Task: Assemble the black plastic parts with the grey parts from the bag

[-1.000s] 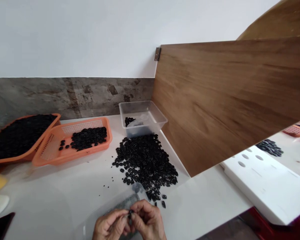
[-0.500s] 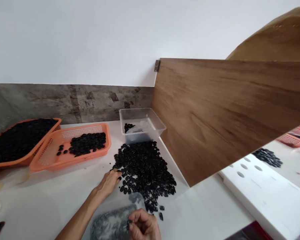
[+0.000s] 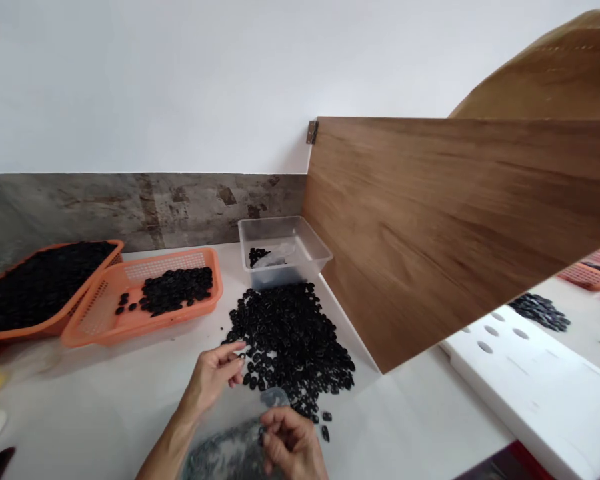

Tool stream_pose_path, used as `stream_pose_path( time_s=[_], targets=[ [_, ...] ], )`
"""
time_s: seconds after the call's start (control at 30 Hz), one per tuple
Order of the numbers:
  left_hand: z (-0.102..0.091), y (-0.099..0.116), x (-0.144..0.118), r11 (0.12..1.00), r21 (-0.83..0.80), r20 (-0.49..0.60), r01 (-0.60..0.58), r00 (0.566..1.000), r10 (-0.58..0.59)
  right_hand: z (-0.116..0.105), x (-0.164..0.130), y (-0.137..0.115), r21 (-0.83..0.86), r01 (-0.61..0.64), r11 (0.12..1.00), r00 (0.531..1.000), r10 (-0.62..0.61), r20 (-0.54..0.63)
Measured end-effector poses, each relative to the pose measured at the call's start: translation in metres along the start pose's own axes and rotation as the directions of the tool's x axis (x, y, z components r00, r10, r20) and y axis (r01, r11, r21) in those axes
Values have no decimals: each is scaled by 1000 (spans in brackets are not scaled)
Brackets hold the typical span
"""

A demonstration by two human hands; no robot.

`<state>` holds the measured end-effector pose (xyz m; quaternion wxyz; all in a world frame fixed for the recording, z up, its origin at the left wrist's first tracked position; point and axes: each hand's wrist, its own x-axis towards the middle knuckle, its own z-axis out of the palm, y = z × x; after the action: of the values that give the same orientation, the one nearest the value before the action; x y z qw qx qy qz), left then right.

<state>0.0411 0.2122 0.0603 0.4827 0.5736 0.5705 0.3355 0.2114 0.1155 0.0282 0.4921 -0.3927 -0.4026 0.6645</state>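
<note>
A heap of small black parts (image 3: 293,340) lies on the white table (image 3: 130,393). My left hand (image 3: 213,375) is at the heap's near left edge, fingers pinched on a small black part at its tips. My right hand (image 3: 293,443) is low in view, holding a small black part over a clear plastic bag (image 3: 230,453) that has dark pieces inside. The bag lies just in front of the heap.
Two orange baskets (image 3: 80,320) with black parts stand at the left, one tilted on the other. A clear tub (image 3: 313,243) sits behind the heap. A wooden divider board (image 3: 455,227) walls off the right; beyond it lie a white perforated block (image 3: 530,380) and another black pile.
One second ago both hands were together over the bag. My left hand then reached out to the heap and is now lifted slightly with a part pinched. My right hand stayed over the bag.
</note>
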Motion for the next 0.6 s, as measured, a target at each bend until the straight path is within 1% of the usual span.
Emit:
stream_pose_path(
  time_s=[0.1, 0.17, 0.23, 0.3, 0.4, 0.43, 0.53, 0.6],
  targets=[
    [-7, 18, -37, 984, -179, -17, 7, 1000, -10, 6, 0, -23, 20, 68, 997, 996, -67, -52],
    [-8, 27, -58, 922, -383, 4, 54, 998, -57, 11, 0, -37, 50, 100, 994, 991, -96, -91],
    [-6, 33, -74, 862, -496, 16, 101, 994, -107, 16, -1, -48, 86, 119, 989, 989, -111, -94],
    [0, 37, -86, 844, -529, -50, 84, 990, -130, 21, -2, -54, 120, 114, 986, 992, -106, -72],
    [8, 40, -99, 844, -536, -203, -11, 972, -116, 25, -5, -58, 144, 88, 986, 996, -83, -38],
    [10, 41, -102, 849, -526, -237, -39, 966, -102, 26, -6, -58, 145, 82, 986, 996, -78, -33],
    [10, 42, -109, 885, -458, -226, -86, 974, -23, 30, -10, -58, 153, 91, 984, 996, -88, -29],
    [9, 40, -112, 897, -427, -240, -111, 971, 6, 32, -12, -56, 160, 110, 981, 994, -107, -27]
  ],
)
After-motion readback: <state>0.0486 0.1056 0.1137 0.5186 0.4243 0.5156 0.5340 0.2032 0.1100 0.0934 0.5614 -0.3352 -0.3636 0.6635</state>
